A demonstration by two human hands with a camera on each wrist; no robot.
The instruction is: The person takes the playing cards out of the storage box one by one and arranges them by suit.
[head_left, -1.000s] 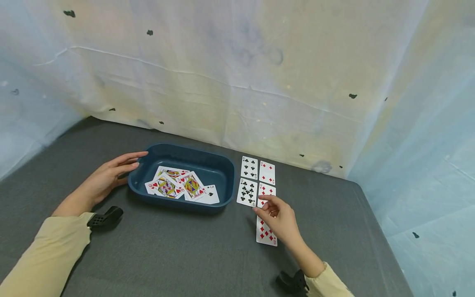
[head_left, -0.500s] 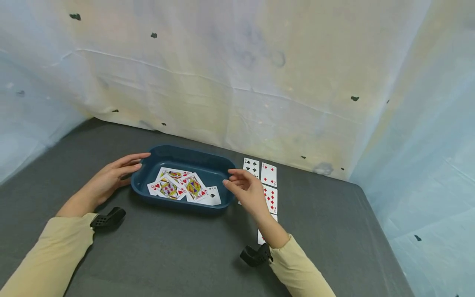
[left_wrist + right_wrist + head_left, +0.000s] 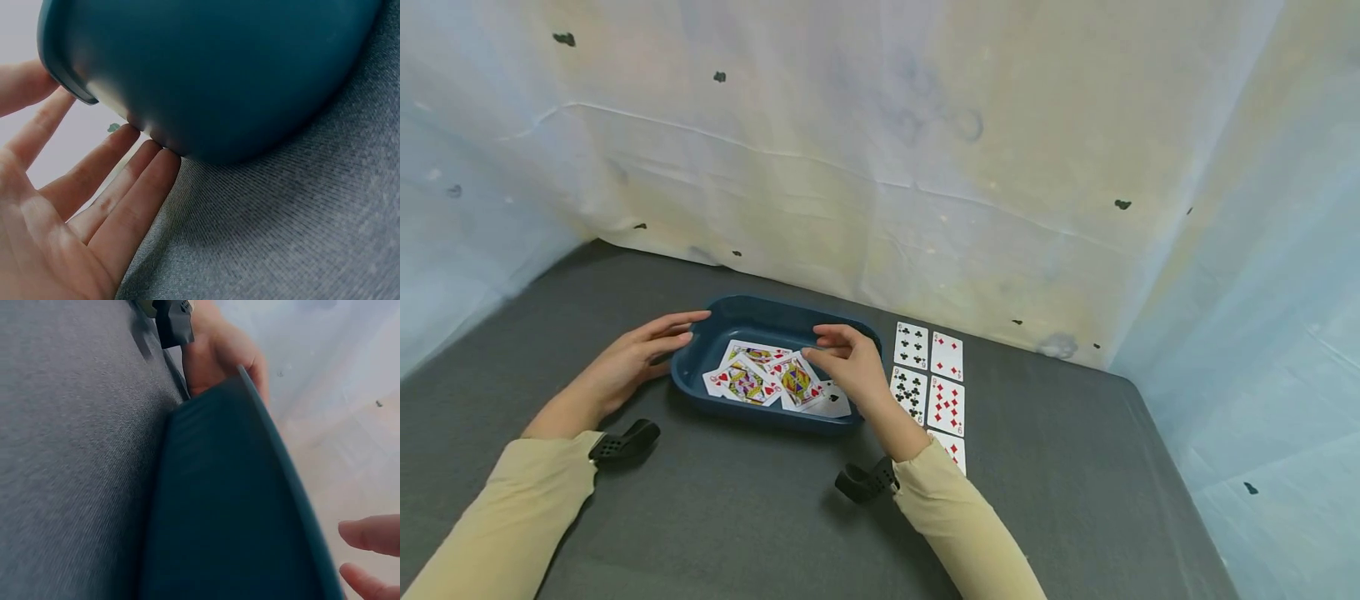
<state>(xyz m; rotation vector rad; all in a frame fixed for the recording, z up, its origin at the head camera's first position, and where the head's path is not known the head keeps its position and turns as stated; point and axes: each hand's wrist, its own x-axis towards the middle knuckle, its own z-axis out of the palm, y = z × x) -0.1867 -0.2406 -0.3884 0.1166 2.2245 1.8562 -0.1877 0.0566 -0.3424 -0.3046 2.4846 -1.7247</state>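
Observation:
A dark blue oblong bin (image 3: 767, 313) sits on the grey cloth with several playing cards lying loose in it. Among them are a red-suited face card (image 3: 747, 381), another face card (image 3: 797, 379) and a spade card (image 3: 832, 403). My left hand (image 3: 625, 363) rests its extended fingers against the bin's left end; in the left wrist view the fingertips (image 3: 164, 164) touch the outer wall. Over the right part of the bin hovers my right hand (image 3: 856, 368), loosely bent. In the right wrist view its thumb and finger (image 3: 372, 534) are apart, with nothing between them.
Right of the bin, face-up cards lie in two columns: six of clubs (image 3: 912, 344), nine of clubs (image 3: 909, 393), four of diamonds (image 3: 947, 357), nine of diamonds (image 3: 946, 406), and a diamond card (image 3: 953, 448) partly behind the right sleeve (image 3: 962, 517). A pale curtain (image 3: 880, 167) hangs behind.
My right hand has moved left from above the card columns, past the bin's right rim, to over the cards inside. My left hand has stayed at the bin's left end.

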